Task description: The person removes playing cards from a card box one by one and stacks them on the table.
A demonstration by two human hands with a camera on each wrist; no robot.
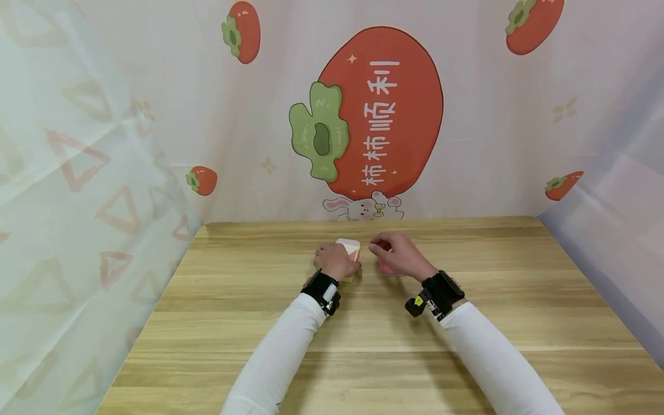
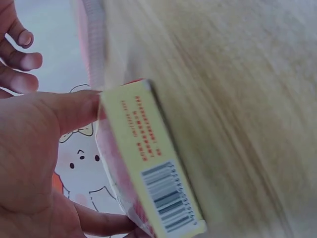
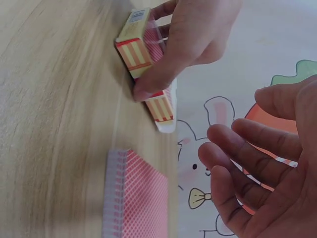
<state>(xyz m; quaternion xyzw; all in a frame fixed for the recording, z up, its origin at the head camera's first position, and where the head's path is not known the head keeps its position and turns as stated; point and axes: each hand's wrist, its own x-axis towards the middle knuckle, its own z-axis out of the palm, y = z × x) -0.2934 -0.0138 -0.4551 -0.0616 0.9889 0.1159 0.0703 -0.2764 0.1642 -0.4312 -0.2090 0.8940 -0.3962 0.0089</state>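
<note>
My left hand grips a small cream card box by its sides, thumb on one side and fingers on the other. In the left wrist view the box end bears red print and a barcode. Red-and-cream stripes run along its side in the right wrist view, with a white flap sticking out. A stack of red-patterned playing cards lies on the table to the right of the box. Above that stack hovers my right hand, its fingers loosely bent and holding nothing.
The wooden table reaches back to a white curtain printed with persimmons and a rabbit. Further curtains hang at the left and right sides. Both wrists wear black camera straps.
</note>
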